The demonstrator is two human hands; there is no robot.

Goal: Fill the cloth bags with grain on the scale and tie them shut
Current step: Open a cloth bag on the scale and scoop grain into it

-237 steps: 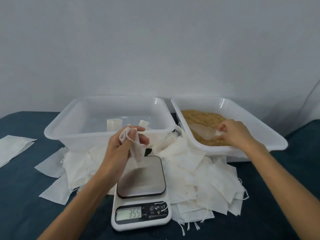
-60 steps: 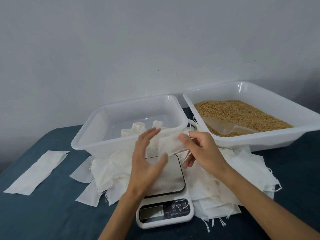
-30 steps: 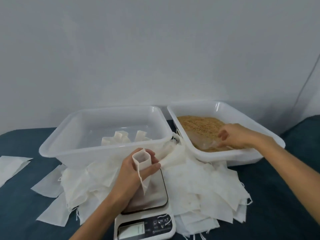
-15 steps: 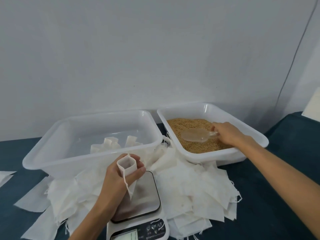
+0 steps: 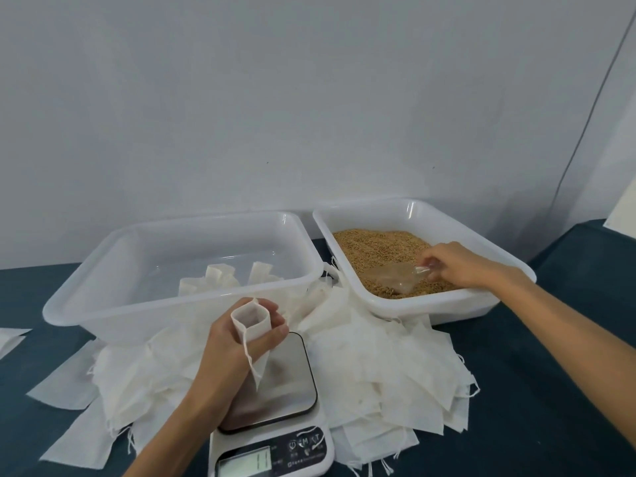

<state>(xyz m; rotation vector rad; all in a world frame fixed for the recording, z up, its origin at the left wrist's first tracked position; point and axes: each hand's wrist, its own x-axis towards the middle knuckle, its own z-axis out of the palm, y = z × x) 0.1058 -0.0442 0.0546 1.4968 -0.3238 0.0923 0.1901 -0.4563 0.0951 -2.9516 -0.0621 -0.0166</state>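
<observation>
My left hand holds a small white cloth bag by its mouth, which is spread wide, with the bag hanging over the steel plate of the white kitchen scale. My right hand grips the handle of a clear plastic scoop whose bowl is pushed into the brown grain. The grain lies in the white tub on the right. The bag looks empty.
A second white tub on the left holds a few filled bags. Several flat empty cloth bags with drawstrings are heaped around the scale on the dark blue table. A grey wall rises right behind the tubs.
My right hand has dipped the scoop from above the grain down into it. My left hand keeps the bag over the scale.
</observation>
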